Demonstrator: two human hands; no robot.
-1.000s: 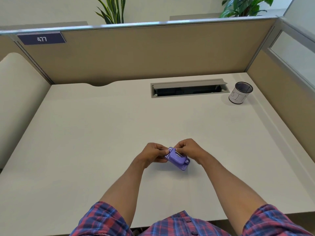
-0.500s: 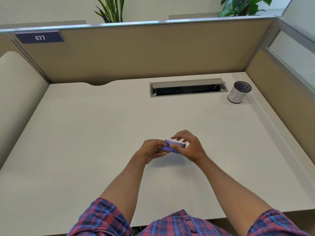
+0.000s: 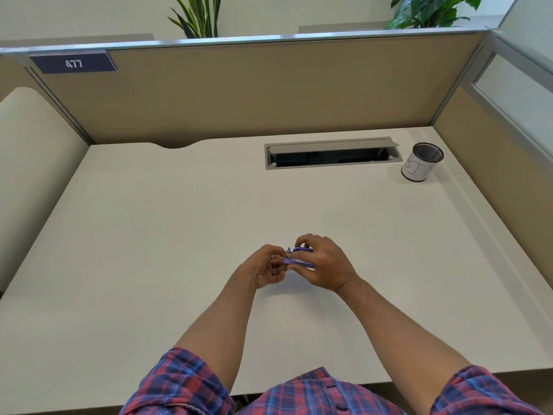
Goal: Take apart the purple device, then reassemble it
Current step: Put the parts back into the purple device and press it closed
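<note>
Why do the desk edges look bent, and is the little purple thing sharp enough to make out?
Head view: the wide-angle lens bows the desk and partition lines; lighting is soft and even, with faint shadows under the hands; the purple device is small and slightly blurred between the left hand and right hand, so its details are unclear.

Your bare forearms reach forward and converge. Your left hand (image 3: 264,269) curls its fingers inward, palm up; your right hand (image 3: 324,265) arches over, fingertips pinched, knuckles facing you.
</note>
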